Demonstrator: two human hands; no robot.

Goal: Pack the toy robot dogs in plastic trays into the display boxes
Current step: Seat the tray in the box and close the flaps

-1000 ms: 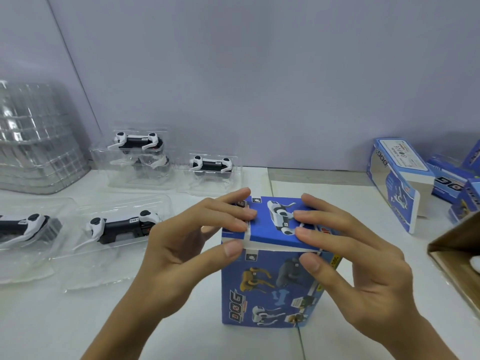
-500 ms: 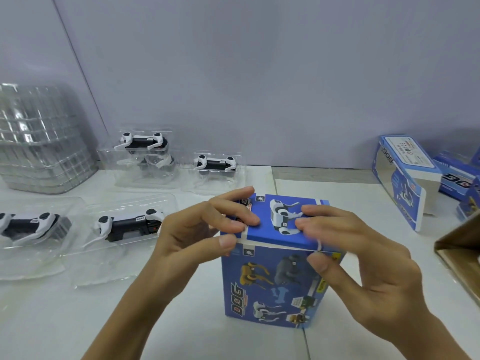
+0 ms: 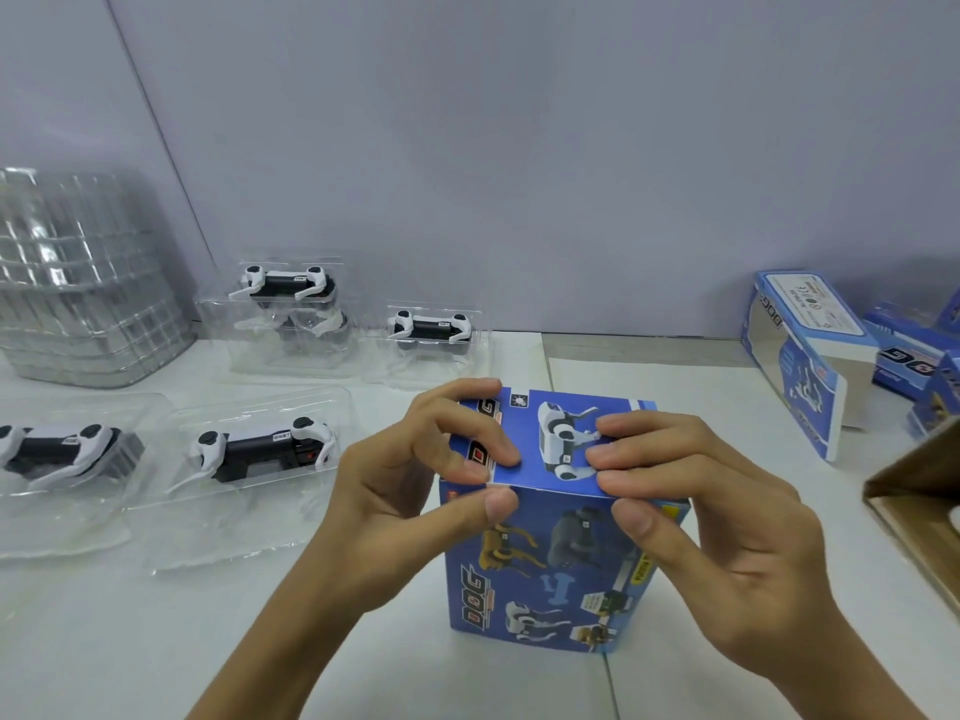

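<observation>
A blue display box (image 3: pixel 550 558) stands upright on the white table in the middle, its top flap lying flat. My left hand (image 3: pixel 410 485) pinches the flap's front left edge, fingers on top and thumb on the front face. My right hand (image 3: pixel 711 522) presses the flap's right part the same way. Several black-and-white toy robot dogs lie in clear plastic trays at the left: one nearest (image 3: pixel 260 449), one at the far left (image 3: pixel 57 449), a stacked pair (image 3: pixel 285 288) and one more (image 3: pixel 431 327) by the wall.
A stack of empty clear trays (image 3: pixel 78 283) stands at the back left. At the right lie an open blue display box (image 3: pixel 795 356) on its side and more blue boxes (image 3: pixel 914 356). A brown cardboard carton (image 3: pixel 919 491) juts in from the right edge.
The top flap has gone down flat; the white strip seen under its front edge is hidden now. Both hands stayed on the box top, thumbs shifting up to the flap's edge.
</observation>
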